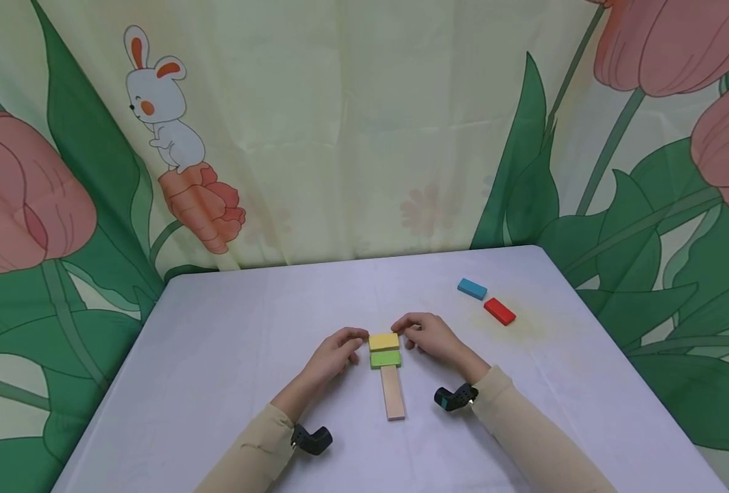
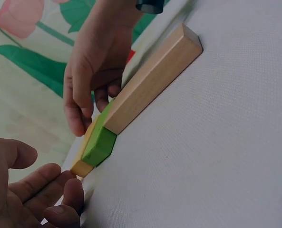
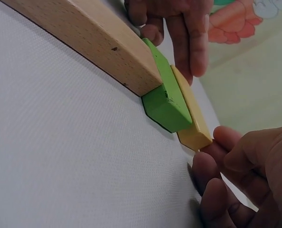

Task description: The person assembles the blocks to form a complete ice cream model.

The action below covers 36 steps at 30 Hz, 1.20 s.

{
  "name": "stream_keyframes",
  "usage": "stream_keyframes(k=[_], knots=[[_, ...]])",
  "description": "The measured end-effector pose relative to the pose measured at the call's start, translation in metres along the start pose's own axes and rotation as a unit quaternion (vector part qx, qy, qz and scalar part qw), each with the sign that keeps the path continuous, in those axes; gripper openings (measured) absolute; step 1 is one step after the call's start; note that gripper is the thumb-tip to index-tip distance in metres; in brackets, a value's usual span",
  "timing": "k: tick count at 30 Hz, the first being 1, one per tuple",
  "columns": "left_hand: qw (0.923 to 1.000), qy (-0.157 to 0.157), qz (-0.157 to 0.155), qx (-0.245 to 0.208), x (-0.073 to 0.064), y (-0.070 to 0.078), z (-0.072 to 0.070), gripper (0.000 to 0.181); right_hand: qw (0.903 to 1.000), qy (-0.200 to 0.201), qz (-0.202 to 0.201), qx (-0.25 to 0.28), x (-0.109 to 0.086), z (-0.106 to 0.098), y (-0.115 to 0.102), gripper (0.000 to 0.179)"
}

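A yellow block (image 1: 384, 342) lies against the far side of a green block (image 1: 386, 359). A plain wooden block (image 1: 392, 392) runs from the green one toward me, its end against it. My left hand (image 1: 338, 350) is at the yellow block's left end, fingertips touching it in the left wrist view. On the opposite end, my right hand (image 1: 429, 335) touches the yellow block (image 3: 194, 114) with its fingertips. Neither hand has its fingers curled round a block. The undersides of the blocks are hidden.
To the right, farther back on the white-covered table (image 1: 266, 308), lie a blue block (image 1: 472, 288) and a red block (image 1: 499, 311). A printed curtain (image 1: 352, 137) hangs behind the table's far edge. Each wrist wears a black camera.
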<state>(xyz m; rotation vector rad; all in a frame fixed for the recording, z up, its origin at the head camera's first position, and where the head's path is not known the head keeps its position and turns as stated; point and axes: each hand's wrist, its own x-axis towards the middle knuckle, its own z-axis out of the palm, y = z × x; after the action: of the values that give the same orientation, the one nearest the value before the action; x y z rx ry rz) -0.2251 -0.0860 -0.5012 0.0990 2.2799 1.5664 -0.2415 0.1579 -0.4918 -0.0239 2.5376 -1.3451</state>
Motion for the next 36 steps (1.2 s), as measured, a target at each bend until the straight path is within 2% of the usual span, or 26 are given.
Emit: stream_keyframes(k=[14,20,23,26,28,31,34,36], knots=[[1.0,0.0,0.003,-0.003,-0.002,-0.003,0.0,0.031,0.9996,-0.013,-0.016,-0.02,-0.004,-0.001,-0.001,0.015],[0.9999,-0.002,0.017,0.003,-0.002,-0.003,0.0,0.032,0.9995,-0.011,-0.021,-0.023,-0.003,-0.001,-0.001,0.015],[0.9996,-0.004,0.023,0.018,-0.002,-0.003,0.001,0.033,0.9995,-0.014,-0.021,-0.021,-0.004,-0.002,0.0,0.014],[0.9974,-0.005,0.04,0.06,-0.006,-0.003,0.003,0.032,0.9994,-0.017,-0.025,-0.019,-0.004,-0.002,0.0,0.014],[0.9926,-0.003,0.065,0.103,-0.009,-0.002,0.005,0.031,0.9992,-0.019,-0.029,-0.019,-0.004,-0.003,0.0,0.014],[0.9798,0.005,0.106,0.169,-0.014,0.0,0.01,0.03,0.9989,-0.022,-0.036,-0.019,-0.004,-0.003,0.0,0.014],[0.9597,0.014,0.155,0.234,-0.019,0.002,0.015,0.031,0.9989,-0.021,-0.038,-0.016,-0.004,-0.003,0.0,0.014],[0.9457,0.016,0.176,0.273,-0.022,0.004,0.019,0.032,0.9989,-0.019,-0.039,-0.015,-0.004,-0.003,-0.001,0.014]])
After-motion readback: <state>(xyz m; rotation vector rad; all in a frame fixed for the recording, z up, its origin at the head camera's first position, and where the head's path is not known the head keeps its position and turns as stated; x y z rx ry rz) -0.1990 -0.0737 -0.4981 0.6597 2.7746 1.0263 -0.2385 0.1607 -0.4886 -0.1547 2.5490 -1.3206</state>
